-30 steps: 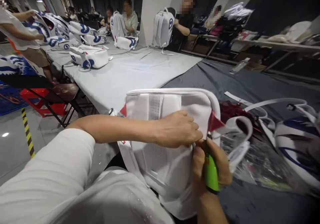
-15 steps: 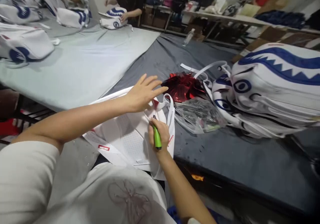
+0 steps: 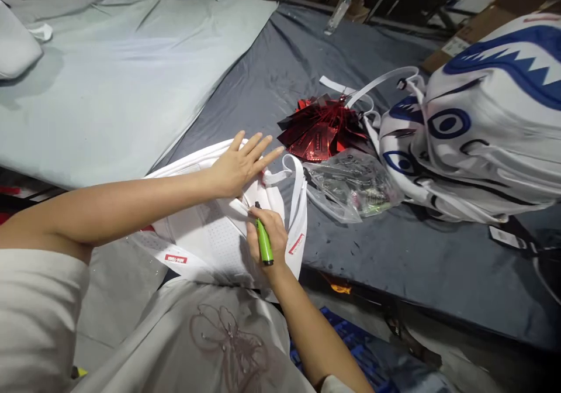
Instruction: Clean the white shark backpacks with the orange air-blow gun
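Plainly, from the head view, a white bag (image 3: 225, 238) lies at the near edge of the dark tabletop (image 3: 350, 258), right in front of the person, partly covered by both arms. The left hand (image 3: 239, 168) is spread palm down over the bag's far part, its grip wide and holding nothing visible, fingertips pointing away toward the red tags. The right hand (image 3: 272, 232) has its grip closed around a green pen (image 3: 265, 244), tilted with its dark tip pointing away from the person; whether that tip touches the bag cannot be told. Beside the right hand, a white strap (image 3: 299, 191) with a red label loops up. Just beyond sit a fanned bunch of red tags (image 3: 322, 135) and a clear plastic bag (image 3: 350, 188). White-and-blue backpacks (image 3: 477, 176) rest farther right, and a clear bottle (image 3: 339, 13) lies well apart, near the far edge.
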Demonstrator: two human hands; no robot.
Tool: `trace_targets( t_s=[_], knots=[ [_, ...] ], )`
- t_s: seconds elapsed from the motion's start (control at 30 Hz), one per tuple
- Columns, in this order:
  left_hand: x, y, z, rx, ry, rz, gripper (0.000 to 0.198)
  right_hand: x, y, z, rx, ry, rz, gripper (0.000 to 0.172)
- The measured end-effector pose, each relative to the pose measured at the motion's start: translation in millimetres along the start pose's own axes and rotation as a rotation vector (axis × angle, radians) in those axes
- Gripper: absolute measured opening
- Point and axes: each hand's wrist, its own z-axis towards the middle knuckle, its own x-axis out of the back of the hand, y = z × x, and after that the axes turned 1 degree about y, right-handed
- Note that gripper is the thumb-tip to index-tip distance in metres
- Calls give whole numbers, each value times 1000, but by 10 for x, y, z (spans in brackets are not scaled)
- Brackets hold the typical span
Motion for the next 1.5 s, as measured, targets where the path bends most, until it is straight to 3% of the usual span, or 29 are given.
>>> trace_targets(
  t_s=[0.13,0.27,0.43,0.6,0.8,1.23,1.4,1.5],
  knots=[
    [-76,11,22,23,41,-21,113,102,22,175,-71,-43,-176,28],
    [-97,-2,32,40,52,-102,104,138,115,451,-233,-137,-500,48],
    [-164,-6,87,76,23,-108,99,-167,210,640,-427,-259,-618,70],
    [-251,4,171,93,0,-87,93,-409,199,722,-588,-328,-772,58],
    [-159,-45,79,126,2,-64,95,-215,205,632,-441,-312,-580,74],
    [-134,-33,92,354,-85,-15,108,-213,336,611,-510,-311,-515,78],
    [-128,-39,62,374,-79,-60,109,-73,360,530,-401,-275,-477,66],
    [-135,-26,41,380,-62,-78,108,118,233,437,-276,-163,-410,52]
  ],
)
